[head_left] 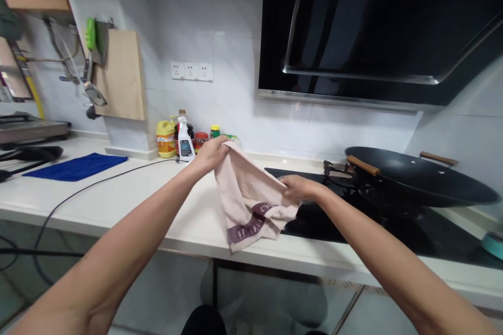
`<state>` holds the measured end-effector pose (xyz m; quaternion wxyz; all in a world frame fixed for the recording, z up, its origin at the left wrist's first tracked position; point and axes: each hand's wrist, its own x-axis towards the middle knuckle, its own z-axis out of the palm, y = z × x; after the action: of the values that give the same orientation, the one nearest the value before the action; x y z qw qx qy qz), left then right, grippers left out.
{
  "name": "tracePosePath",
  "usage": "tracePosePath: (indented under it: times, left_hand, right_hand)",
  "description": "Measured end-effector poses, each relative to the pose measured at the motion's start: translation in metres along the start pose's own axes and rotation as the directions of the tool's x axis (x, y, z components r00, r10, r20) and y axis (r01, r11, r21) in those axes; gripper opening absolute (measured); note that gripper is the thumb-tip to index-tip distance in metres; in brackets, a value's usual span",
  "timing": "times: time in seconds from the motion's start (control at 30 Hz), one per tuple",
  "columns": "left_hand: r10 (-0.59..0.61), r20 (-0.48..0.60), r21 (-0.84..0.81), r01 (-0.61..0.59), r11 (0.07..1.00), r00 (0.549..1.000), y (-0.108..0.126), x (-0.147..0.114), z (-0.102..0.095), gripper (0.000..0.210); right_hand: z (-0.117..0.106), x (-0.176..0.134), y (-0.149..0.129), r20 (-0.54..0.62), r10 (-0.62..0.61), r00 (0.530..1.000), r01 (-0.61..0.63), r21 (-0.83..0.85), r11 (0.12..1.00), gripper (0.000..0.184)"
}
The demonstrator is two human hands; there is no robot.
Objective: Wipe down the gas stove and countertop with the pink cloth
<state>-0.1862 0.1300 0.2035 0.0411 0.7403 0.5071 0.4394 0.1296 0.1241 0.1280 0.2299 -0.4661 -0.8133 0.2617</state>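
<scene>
A pale pink towel with a purple patterned band hangs between my two hands above the counter's front part. My left hand grips its upper left corner, fingers closed. Lower and to the right, my right hand is closed on the towel's other upper edge, over the left side of the black gas stove. The cloth sags in folds, its lower edge close to the counter's front edge; whether it touches the surface I cannot tell.
A large black wok with wooden handles sits on the stove's right. Along the wall stand a white spray bottle, a yellow jug and jars. A blue cloth and a black cable lie on the left counter.
</scene>
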Motion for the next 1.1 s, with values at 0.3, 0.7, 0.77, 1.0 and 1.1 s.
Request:
tracePosePath:
  times: [0.3,0.7,0.77,1.0,1.1]
  left_hand:
    - [-0.094,0.015,0.104,0.092,0.990,0.995,-0.034,-0.004,-0.057,0.017]
    - [-0.235,-0.165,-0.343,0.168,0.924,0.958,-0.008,-0.014,-0.109,0.019]
    - [-0.213,-0.278,-0.372,0.099,0.923,0.937,0.003,-0.016,-0.120,0.020]
    - [-0.105,-0.456,-0.431,-0.116,0.895,0.884,0.014,-0.010,-0.148,0.026]
    - [-0.086,-0.500,-0.451,-0.174,0.875,0.862,0.001,0.003,-0.143,0.021]
  right_hand:
    - [-0.027,0.001,0.018,-0.253,0.037,0.967,-0.016,0.083,0.996,0.021]
    - [-0.103,0.004,-0.080,-0.590,-0.025,0.807,0.228,0.271,0.935,0.027]
    - [-0.112,-0.004,-0.095,-0.596,-0.061,0.801,0.276,0.277,0.920,0.026]
    - [-0.125,-0.026,-0.135,-0.619,-0.107,0.778,0.317,0.239,0.918,0.024]
    - [-0.126,-0.011,-0.136,-0.630,-0.095,0.771,0.304,0.233,0.924,0.022]
